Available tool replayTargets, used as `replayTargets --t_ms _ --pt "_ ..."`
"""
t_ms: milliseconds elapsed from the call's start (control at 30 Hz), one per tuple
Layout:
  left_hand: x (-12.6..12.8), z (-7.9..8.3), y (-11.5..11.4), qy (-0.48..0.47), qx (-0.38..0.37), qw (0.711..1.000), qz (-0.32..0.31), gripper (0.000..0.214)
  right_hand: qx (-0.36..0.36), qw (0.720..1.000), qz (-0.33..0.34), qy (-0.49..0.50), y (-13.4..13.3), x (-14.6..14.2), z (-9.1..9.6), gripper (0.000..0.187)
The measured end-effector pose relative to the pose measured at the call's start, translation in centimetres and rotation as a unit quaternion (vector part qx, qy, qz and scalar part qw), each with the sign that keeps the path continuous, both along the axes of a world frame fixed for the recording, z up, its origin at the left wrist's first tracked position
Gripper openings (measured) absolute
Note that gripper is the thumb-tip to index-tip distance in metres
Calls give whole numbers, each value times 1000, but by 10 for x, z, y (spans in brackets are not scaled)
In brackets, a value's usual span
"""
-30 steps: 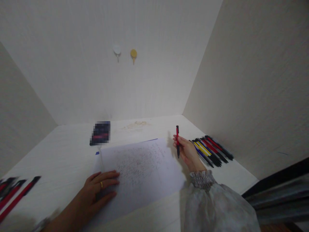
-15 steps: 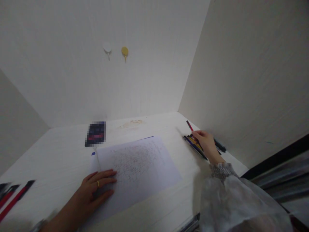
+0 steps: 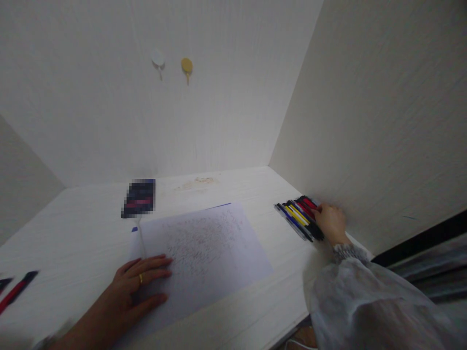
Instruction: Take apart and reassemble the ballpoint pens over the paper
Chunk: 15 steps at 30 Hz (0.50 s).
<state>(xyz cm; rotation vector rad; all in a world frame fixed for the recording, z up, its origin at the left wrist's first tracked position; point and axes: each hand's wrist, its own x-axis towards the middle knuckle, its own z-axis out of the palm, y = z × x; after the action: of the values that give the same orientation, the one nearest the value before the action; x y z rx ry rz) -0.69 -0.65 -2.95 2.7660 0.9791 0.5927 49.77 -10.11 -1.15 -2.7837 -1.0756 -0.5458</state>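
My left hand (image 3: pixel 142 287), with a gold ring on one finger, lies flat on the left part of a white paper sheet (image 3: pixel 241 272) covered with small dark marks. Its fingers are spread. On the right side of the table, my right hand (image 3: pixel 330 224) is closed at the wall end of a row of pens, its fingertips on a red pen (image 3: pixel 309 206). The row holds several pens side by side, among them yellow-and-white pens (image 3: pixel 297 214) and blue ones. The far side of my right fingers is hidden.
A phone with a blurred screen (image 3: pixel 140 198) lies behind the paper, its white cable (image 3: pixel 140 233) running to my left hand. Red pens (image 3: pixel 16 294) lie at the far left. White (image 3: pixel 158 60) and yellow (image 3: pixel 187 65) hooks are on the back wall. A side wall stands close right.
My right hand has moved right and down from above the pens with the red pen, which is now low at the row's wall end. My left hand stays on the paper. The view has shifted slightly.
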Motion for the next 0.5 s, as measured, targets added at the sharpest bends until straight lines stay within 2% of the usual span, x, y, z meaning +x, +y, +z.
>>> replayTargets --t_ms 200,500 --pt "0 -2 0 -6 -6 1000 3 34 -21 1000 -21 5 1 5 -3 30" --pt "0 0 0 -7 -9 1000 8 34 -16 1000 -8 4 5 -3 1 31"
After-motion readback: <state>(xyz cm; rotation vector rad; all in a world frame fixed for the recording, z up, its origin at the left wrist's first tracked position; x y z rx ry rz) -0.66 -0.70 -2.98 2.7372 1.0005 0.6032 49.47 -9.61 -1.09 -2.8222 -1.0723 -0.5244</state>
